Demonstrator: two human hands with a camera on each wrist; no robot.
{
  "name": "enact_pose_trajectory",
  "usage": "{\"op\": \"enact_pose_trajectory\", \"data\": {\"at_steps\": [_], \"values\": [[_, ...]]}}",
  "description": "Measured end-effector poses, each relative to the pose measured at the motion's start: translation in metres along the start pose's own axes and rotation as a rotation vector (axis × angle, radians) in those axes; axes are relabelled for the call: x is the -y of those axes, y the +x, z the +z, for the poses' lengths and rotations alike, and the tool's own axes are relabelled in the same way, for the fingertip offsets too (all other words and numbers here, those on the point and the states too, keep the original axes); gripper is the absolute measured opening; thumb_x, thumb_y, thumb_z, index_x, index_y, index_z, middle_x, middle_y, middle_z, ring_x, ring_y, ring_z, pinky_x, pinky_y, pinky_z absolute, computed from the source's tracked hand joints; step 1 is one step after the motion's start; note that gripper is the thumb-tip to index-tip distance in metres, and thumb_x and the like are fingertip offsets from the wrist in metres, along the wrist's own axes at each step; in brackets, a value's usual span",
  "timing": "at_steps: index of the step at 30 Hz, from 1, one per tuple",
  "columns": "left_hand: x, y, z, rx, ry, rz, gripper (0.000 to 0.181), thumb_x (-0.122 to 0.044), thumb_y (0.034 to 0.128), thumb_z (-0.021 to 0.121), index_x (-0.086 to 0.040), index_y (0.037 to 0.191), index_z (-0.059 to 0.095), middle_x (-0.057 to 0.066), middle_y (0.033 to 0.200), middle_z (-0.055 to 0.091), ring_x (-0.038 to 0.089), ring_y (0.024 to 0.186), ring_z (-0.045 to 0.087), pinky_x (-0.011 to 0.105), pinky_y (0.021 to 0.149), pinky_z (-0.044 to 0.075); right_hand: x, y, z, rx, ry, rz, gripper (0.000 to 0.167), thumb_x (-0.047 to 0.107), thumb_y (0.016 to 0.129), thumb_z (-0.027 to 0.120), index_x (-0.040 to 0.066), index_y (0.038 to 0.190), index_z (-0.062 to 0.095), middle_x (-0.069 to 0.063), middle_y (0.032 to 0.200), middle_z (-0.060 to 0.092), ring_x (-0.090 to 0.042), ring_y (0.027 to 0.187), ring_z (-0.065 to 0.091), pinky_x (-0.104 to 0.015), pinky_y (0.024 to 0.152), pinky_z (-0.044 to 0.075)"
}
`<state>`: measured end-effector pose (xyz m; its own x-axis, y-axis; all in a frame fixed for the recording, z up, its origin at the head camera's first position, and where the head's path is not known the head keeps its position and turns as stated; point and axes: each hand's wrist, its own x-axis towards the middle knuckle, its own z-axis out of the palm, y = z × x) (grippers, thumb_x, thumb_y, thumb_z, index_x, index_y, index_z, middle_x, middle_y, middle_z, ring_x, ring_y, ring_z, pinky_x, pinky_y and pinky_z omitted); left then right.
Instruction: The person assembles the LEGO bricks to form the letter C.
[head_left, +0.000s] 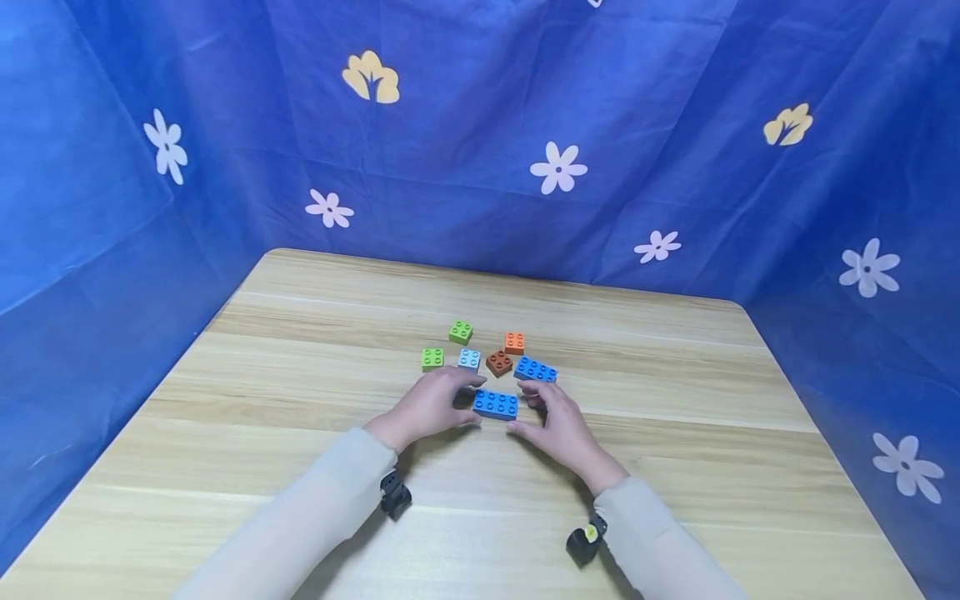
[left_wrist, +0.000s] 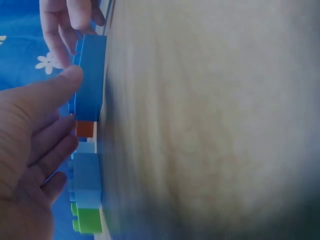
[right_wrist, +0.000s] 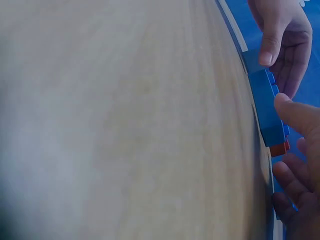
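A long blue toy building brick (head_left: 496,406) lies flat on the table, studs up, between the two hands. My left hand (head_left: 431,408) is at its left end, thumb and fingers apart and loosely bent. Around the right end, my right hand (head_left: 558,423) is spread in the same way, thumb near the brick's near corner. Neither hand grips it; whether a fingertip touches it, I cannot tell. In the left wrist view the blue brick (left_wrist: 91,80) stands beyond the left thumb (left_wrist: 72,75). The right wrist view shows the brick's side (right_wrist: 265,110) between both thumbs.
Just behind the hands lie a light blue brick (head_left: 469,359), a brown brick (head_left: 498,363), a second long blue brick (head_left: 536,370) and an orange brick (head_left: 514,342). Two green bricks (head_left: 432,359) (head_left: 461,332) are farther left. A blue flowered curtain (head_left: 465,167) surrounds the wooden table (head_left: 225,417).
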<state>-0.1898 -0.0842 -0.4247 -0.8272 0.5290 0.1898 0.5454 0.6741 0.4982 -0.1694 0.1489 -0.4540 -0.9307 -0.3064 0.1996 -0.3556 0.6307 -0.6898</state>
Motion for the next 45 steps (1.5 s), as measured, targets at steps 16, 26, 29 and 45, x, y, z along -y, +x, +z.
{"op": "enact_pose_trajectory", "data": {"at_steps": [16, 26, 29, 45], "values": [[0.003, 0.006, 0.002, 0.023, 0.08, 0.024, 0.044, -0.017, 0.0738, 0.081, -0.004, 0.114, 0.066, 0.01, 0.113, 0.066, 0.028, 0.111, 0.058, 0.043, 0.1, 0.041, -0.001, 0.007, 0.007, -0.009, -0.001, -0.011, 0.044, 0.021, 0.077, 0.08, 0.01, 0.116, 0.065, -0.001, 0.106, 0.065, -0.015, 0.095, 0.061, -0.034, 0.09, 0.048], [-0.004, -0.003, -0.003, 0.016, 0.046, 0.053, 0.043, -0.017, 0.0734, 0.081, -0.004, 0.112, 0.067, 0.008, 0.111, 0.067, 0.026, 0.107, 0.06, 0.042, 0.098, 0.043, -0.001, 0.0, 0.005, -0.003, 0.014, -0.03, 0.039, 0.02, 0.077, 0.08, 0.013, 0.113, 0.066, 0.005, 0.098, 0.063, -0.009, 0.089, 0.06, -0.033, 0.086, 0.05], [-0.006, -0.008, -0.006, 0.021, 0.024, 0.06, 0.044, -0.017, 0.0735, 0.081, -0.003, 0.113, 0.067, 0.008, 0.11, 0.068, 0.025, 0.105, 0.06, 0.042, 0.097, 0.043, 0.0, -0.004, 0.004, 0.003, 0.028, -0.038, 0.039, 0.02, 0.077, 0.08, 0.014, 0.113, 0.066, 0.006, 0.098, 0.063, -0.008, 0.089, 0.06, -0.033, 0.085, 0.05], [-0.011, -0.034, -0.004, 0.069, -0.069, 0.075, 0.041, -0.02, 0.07, 0.083, -0.007, 0.106, 0.069, 0.001, 0.101, 0.068, 0.016, 0.095, 0.061, 0.035, 0.088, 0.048, 0.007, -0.027, 0.007, 0.069, 0.061, -0.114, 0.034, 0.026, 0.079, 0.078, 0.017, 0.109, 0.066, 0.013, 0.095, 0.061, -0.009, 0.088, 0.058, -0.03, 0.082, 0.05]]}}
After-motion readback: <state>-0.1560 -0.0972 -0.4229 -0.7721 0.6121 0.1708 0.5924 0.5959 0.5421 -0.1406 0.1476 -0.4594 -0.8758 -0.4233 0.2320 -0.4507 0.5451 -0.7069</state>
